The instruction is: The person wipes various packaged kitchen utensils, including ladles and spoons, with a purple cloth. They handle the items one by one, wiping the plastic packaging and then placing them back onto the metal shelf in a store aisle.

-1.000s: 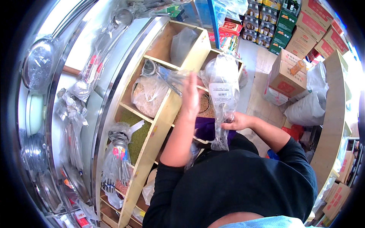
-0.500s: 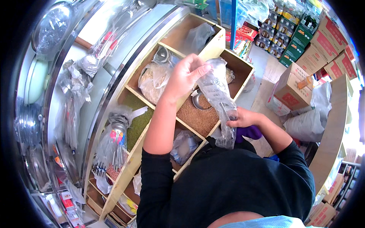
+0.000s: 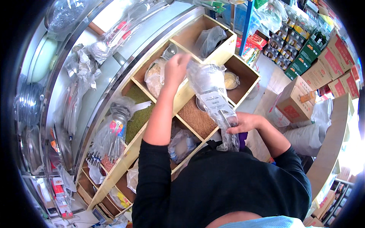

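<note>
Since the earlier frame the left hand [image 3: 175, 68] has risen farther from the right hand [image 3: 243, 123], drawing the clear plastic packet [image 3: 215, 100] out straighter above the wooden compartment rack [image 3: 182, 95]. The left fingers are clenched on the packet's upper end; the right fingers are closed around its lower end, near the person's chest. Gripping both ends appears to keep the limp wrapper taut and steady. The packet's long axis runs diagonally, its top pointing up-left toward the compartment of bagged grain [image 3: 156, 76], its bottom down-right over the brown grain [image 3: 197, 119].
</note>
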Demonstrator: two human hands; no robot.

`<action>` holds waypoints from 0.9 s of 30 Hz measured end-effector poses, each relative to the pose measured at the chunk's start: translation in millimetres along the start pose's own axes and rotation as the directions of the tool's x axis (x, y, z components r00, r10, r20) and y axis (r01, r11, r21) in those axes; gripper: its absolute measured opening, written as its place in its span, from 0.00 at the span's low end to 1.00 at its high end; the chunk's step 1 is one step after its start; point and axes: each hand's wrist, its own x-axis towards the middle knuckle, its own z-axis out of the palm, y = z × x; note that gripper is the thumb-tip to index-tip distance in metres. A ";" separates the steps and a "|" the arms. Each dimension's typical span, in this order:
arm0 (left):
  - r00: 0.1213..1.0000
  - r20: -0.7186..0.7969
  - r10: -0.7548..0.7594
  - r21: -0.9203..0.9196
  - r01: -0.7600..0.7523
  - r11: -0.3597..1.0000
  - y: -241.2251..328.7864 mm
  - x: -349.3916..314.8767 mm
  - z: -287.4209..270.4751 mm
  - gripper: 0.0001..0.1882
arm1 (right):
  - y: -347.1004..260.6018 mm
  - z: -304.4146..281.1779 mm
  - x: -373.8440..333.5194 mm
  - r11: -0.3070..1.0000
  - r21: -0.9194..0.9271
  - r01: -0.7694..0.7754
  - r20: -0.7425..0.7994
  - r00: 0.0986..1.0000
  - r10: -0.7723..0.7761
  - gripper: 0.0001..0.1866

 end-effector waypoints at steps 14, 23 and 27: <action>0.940 -0.069 -0.334 -0.486 0.261 0.834 -21.5 -125.8 92.4 0.38 | -21.9 26.0 95.8 0.601 -0.525 -0.603 -0.351 0.797 0.492 0.13; 0.782 0.136 -0.608 -0.930 0.313 0.195 -80.0 -94.3 52.6 0.22 | 2.7 -17.2 95.7 0.918 -0.033 -0.396 -0.020 0.918 0.395 0.41; 0.764 0.300 -0.571 -0.931 0.365 -0.001 -97.3 -91.8 50.9 0.21 | 34.4 -9.5 107.2 0.915 0.288 -0.283 0.280 0.939 0.202 0.28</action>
